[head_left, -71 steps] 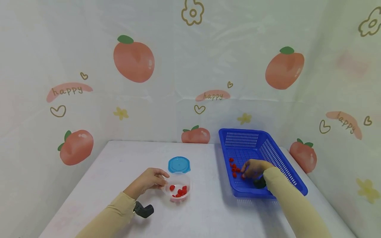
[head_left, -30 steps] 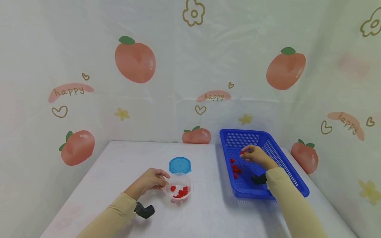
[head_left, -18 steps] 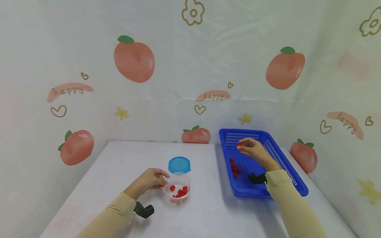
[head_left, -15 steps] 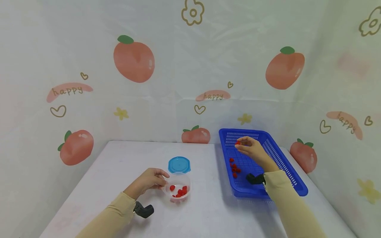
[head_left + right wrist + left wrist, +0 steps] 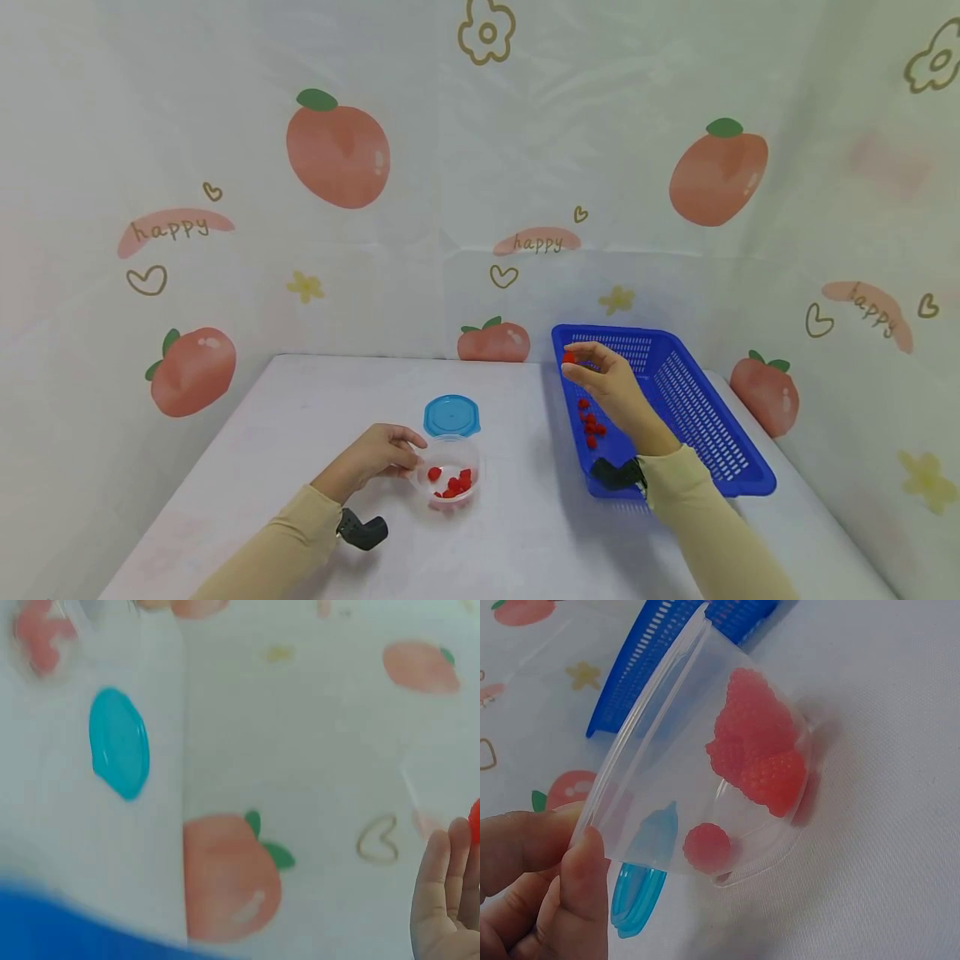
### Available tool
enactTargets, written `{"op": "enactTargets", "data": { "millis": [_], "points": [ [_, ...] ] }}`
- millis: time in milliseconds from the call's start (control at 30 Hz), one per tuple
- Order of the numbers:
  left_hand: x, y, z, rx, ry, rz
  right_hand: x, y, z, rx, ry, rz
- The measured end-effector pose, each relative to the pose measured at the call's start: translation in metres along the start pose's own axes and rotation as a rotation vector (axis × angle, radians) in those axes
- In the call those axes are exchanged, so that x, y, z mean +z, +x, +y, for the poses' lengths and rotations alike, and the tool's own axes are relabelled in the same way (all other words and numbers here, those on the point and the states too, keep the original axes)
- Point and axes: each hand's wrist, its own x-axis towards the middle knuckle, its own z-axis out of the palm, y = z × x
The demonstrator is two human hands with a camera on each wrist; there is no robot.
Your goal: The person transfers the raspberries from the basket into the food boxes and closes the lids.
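In right hand point(image 5: 611, 390): red berry point(image 5: 568, 357), pinched, raised near left rim of blue basket point(image 5: 693, 408). In left hand point(image 5: 377, 455): rim of clear bowl point(image 5: 452, 454), gripped; more berries point(image 5: 453, 485) inside. Behind bowl: blue lid point(image 5: 452, 416).

White sheeting point(image 5: 480, 179), lightly creased, encloses the back and both sides. Printed pattern: red-orange fruits point(image 5: 337, 157) with green leaves point(image 5: 316, 99), pink bands point(image 5: 537, 242) lettered "happy", outlined hearts point(image 5: 504, 276), outlined flowers point(image 5: 487, 33), yellow blossoms point(image 5: 304, 287). Tabletop point(image 5: 517, 533) white, its far edge straight, against the rear sheeting. Lighting even, diffuse; shadows point(image 5: 570, 479) on the tabletop soft-edged. Right wrist view: print slightly blurred.
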Motion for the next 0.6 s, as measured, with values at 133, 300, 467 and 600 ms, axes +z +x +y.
{"op": "enactTargets", "data": {
  "millis": [133, 300, 467, 600],
  "points": [
    [0.0, 0.0, -0.001, 0.0, -0.001, 0.005, 0.015, -0.006, 0.0, 0.0, -0.02, -0.021],
    [0.0, 0.001, -0.002, -0.001, 0.0, 0.011, 0.034, -0.015, 0.0, 0.001, 0.021, -0.07],
    [0.0, 0.001, -0.002, 0.0, -0.001, 0.009, 0.052, -0.022, 0.004, 0.022, 0.003, -0.102],
    [0.0, 0.0, -0.002, 0.004, -0.006, 0.001, 0.063, -0.026, 0.014, 0.044, -0.043, -0.132]
  ]
}}
